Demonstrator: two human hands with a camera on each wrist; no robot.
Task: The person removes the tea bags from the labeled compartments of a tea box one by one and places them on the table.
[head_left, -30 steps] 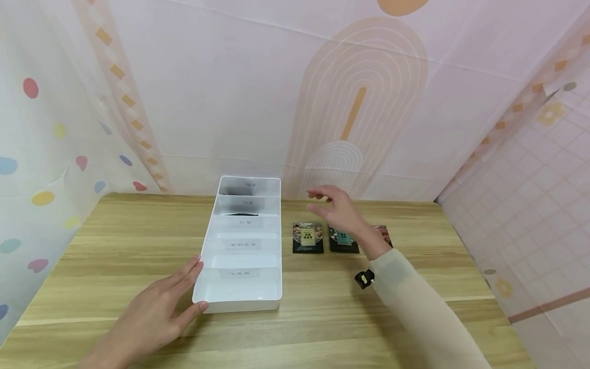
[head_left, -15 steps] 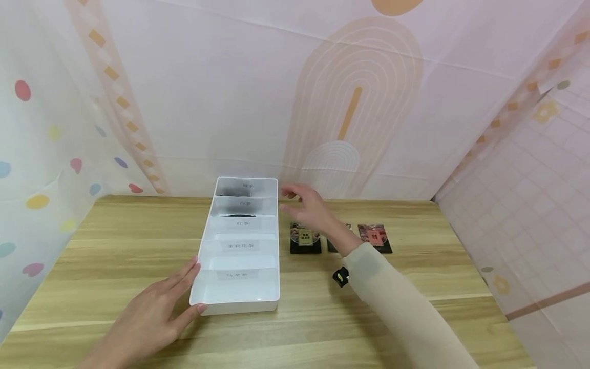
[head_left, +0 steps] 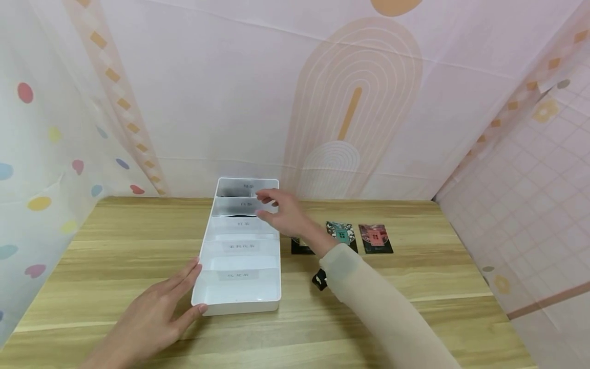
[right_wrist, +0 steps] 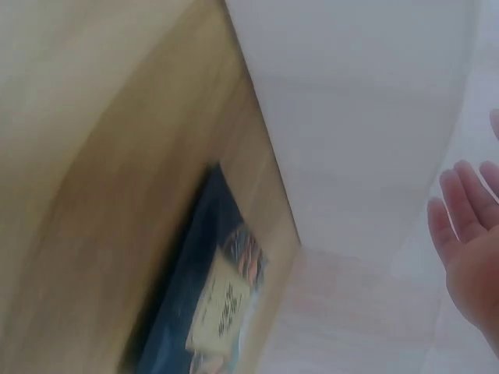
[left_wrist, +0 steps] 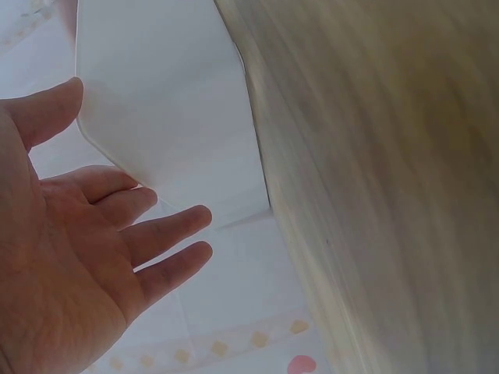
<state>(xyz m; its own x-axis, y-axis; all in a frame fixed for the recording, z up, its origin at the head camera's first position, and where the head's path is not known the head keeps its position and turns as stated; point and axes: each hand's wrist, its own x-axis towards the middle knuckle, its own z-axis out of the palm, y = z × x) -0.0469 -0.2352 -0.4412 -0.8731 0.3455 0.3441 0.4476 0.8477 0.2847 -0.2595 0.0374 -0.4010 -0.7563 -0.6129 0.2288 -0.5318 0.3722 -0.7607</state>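
A white divided box [head_left: 241,308] with labelled compartments stands left of centre in the head view. My left hand [head_left: 149,318] rests at its near left corner, fingertips along the side and thumb at the front. The left wrist view shows those fingers [left_wrist: 168,234] loosely extended by the white wall. My right hand [head_left: 286,212] hovers over the box's right rim near the far compartments, fingers bent loosely around nothing. Dark edges of packets [head_left: 235,193] show in the two farthest compartments. Under the right forearm lies a black sachet with a yellow label [right_wrist: 218,308], partly hidden in the head view.
Farther right on the wooden table [head_left: 415,287] lie a teal-labelled sachet [head_left: 342,234] and a red-labelled sachet [head_left: 375,238]. A small black device [head_left: 319,280] shows at the right wrist. Patterned cloth [head_left: 207,102] hangs behind the table and along both sides.
My right hand has moved left from above the sachets to over the box's far right side, uncovering the teal and red sachets. The left hand has stayed at the box corner.
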